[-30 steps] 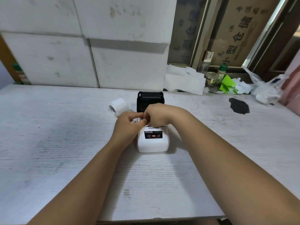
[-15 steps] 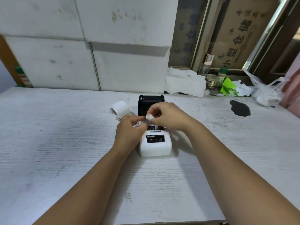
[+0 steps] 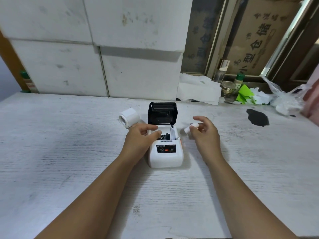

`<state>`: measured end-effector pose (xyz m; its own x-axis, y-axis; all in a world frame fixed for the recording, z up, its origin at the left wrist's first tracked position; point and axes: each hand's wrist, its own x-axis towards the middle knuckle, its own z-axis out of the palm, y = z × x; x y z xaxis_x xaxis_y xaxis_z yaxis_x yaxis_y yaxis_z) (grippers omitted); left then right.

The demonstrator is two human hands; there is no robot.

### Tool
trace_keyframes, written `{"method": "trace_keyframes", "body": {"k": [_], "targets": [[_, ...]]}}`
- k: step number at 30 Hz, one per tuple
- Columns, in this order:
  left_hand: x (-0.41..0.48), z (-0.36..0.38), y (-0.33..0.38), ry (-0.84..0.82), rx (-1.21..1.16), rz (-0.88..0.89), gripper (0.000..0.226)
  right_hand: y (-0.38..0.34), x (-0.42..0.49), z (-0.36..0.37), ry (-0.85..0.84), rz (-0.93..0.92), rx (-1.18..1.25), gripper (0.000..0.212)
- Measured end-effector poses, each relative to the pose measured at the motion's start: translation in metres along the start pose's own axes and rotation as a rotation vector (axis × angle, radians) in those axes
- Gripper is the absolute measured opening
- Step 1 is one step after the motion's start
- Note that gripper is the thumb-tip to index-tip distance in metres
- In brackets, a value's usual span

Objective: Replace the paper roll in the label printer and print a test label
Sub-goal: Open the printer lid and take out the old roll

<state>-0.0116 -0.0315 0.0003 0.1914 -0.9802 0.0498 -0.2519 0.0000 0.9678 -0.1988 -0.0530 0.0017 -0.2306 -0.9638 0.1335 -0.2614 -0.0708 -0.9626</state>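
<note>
A small white label printer (image 3: pixel 166 156) stands mid-table with its black lid (image 3: pixel 162 112) flipped up, showing the bare paper bay. My left hand (image 3: pixel 140 136) rests on the printer's left edge, thumb at the bay, holding nothing I can see. To the right of the printer, my right hand (image 3: pixel 204 131) grips a small white spent roll core (image 3: pixel 190 127) just above the table. A full white label roll (image 3: pixel 129 117) lies on its side to the left of the lid.
The white wooden table (image 3: pixel 69 161) has a dark stain (image 3: pixel 258 117) at the right. Along the back edge sit crumpled paper (image 3: pixel 198 88), a glass jar (image 3: pixel 227 88), green scraps (image 3: pixel 245 94) and a plastic bag (image 3: pixel 286 100). White foam blocks (image 3: pixel 103 49) stand behind.
Both hands were together over the printer's bay. My right hand has since lifted the small white core out and carried it right; my left hand stayed at the printer's left edge.
</note>
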Motion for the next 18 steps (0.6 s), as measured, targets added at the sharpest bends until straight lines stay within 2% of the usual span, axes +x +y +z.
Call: {"method": "trace_keyframes", "body": {"k": [4,8,12,18], "targets": [[0.001,0.002,-0.001,0.018,0.019,0.021,0.007,0.003,0.004,-0.009,-0.031,0.068,-0.054,0.017],[0.002,0.003,0.0,0.027,0.043,0.04,0.012,0.005,0.01,-0.019,-0.094,0.041,-0.13,0.014],[0.001,0.003,-0.001,0.032,0.072,0.053,0.014,0.009,0.012,-0.026,-0.101,0.01,-0.288,0.02],[0.001,0.004,-0.001,0.041,0.087,0.069,0.017,0.017,0.012,-0.02,-0.098,-0.063,-0.509,0.041]]}}
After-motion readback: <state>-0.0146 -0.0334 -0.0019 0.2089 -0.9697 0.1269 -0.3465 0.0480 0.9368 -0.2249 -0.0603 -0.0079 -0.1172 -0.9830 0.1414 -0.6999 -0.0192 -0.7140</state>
